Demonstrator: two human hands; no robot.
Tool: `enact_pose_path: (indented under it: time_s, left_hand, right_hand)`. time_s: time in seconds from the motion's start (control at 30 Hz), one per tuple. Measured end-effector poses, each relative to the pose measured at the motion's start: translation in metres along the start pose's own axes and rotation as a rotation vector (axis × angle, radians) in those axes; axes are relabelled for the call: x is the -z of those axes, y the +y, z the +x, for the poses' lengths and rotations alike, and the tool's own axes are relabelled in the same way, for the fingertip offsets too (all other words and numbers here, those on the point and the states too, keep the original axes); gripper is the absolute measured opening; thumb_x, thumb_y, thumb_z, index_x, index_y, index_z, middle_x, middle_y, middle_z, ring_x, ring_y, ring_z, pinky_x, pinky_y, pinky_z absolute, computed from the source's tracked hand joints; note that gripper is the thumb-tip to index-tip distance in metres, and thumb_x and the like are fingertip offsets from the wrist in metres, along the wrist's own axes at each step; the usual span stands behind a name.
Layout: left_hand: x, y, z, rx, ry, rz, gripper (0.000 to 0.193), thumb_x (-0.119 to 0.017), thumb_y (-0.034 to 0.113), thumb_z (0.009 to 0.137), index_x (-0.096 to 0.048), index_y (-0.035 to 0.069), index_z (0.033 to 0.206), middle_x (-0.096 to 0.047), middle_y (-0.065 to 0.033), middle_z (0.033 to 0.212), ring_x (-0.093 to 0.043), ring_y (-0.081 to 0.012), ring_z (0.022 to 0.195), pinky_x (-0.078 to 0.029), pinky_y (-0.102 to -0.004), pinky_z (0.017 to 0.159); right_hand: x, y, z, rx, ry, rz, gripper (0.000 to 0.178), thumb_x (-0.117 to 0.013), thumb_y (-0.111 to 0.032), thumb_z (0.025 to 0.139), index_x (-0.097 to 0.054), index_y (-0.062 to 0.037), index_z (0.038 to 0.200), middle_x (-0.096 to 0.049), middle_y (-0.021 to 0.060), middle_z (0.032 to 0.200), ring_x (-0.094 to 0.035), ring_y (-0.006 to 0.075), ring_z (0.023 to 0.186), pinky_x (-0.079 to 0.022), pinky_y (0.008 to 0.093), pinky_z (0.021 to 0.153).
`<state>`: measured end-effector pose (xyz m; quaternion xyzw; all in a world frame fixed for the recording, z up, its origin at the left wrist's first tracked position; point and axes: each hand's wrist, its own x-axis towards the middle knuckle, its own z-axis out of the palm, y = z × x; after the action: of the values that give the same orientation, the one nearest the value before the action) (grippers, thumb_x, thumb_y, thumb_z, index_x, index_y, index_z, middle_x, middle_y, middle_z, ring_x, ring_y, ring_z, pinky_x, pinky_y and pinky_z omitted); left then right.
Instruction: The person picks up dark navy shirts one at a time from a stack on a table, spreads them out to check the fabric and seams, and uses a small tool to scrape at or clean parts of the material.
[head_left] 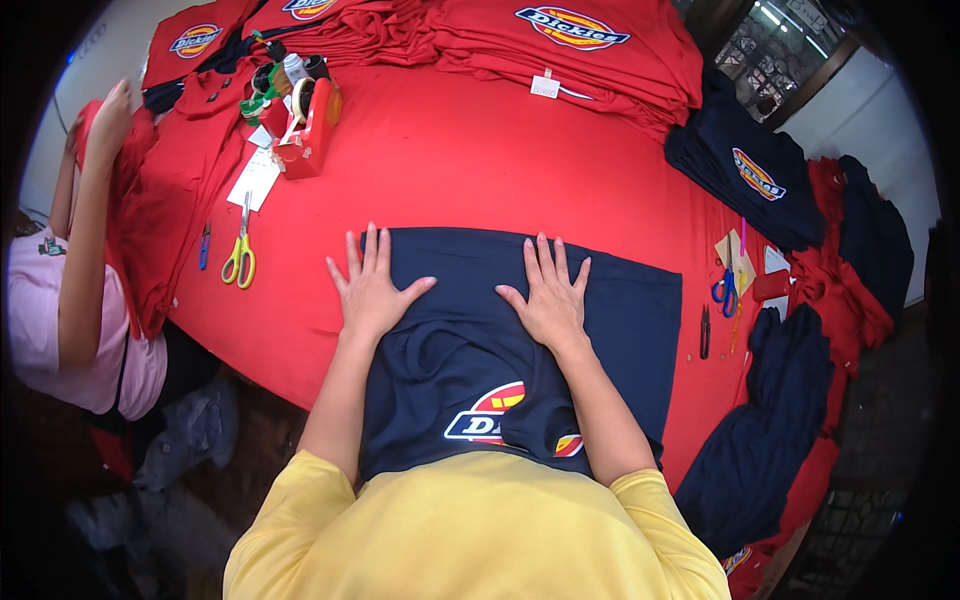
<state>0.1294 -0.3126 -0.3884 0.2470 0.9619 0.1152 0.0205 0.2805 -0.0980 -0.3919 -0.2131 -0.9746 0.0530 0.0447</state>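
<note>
A navy garment (620,310) with a coloured logo patch lies spread on the red-covered table (470,170), its near part hanging toward me. My left hand (371,288) lies flat with fingers spread on the garment's left edge. My right hand (548,294) presses flat on its middle, fingers apart. Neither hand holds anything.
Yellow-handled scissors (240,255) lie left, near a red tape dispenser (308,125) and paper tags. Stacks of red shirts (590,55) sit at the back, navy piles (745,180) and blue scissors (726,288) at right. Another person (85,280) at left handles a red garment.
</note>
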Motion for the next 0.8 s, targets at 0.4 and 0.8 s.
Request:
enact_pose_path:
  time_s: [0.4, 0.8]
  left_hand:
    - [-0.013, -0.018, -0.004, -0.018, 0.177, -0.159, 0.075, -0.064, 0.054, 0.085, -0.047, 0.01, 0.144, -0.032, -0.0053, 0.157, -0.022, -0.0273, 0.147, -0.006, -0.0536, 0.12]
    - [-0.024, -0.027, 0.0, -0.044, 0.211, -0.146, 0.051, -0.059, 0.04, 0.092, -0.051, 0.025, 0.141, -0.031, -0.0106, 0.157, -0.022, -0.03, 0.147, -0.008, -0.0535, 0.119]
  right_hand:
    - [-0.003, 0.003, 0.0, 0.029, 0.084, -0.072, 0.081, -0.041, -0.065, 0.093, -0.034, -0.0078, 0.15, -0.024, 0.0093, 0.16, -0.017, 0.0289, 0.148, -0.011, 0.0603, 0.116]
    - [-0.007, 0.003, -0.001, 0.045, 0.143, -0.03, 0.078, -0.043, -0.065, 0.092, -0.039, -0.0103, 0.148, -0.026, 0.0096, 0.159, -0.019, 0.0297, 0.148, -0.012, 0.0597, 0.117]
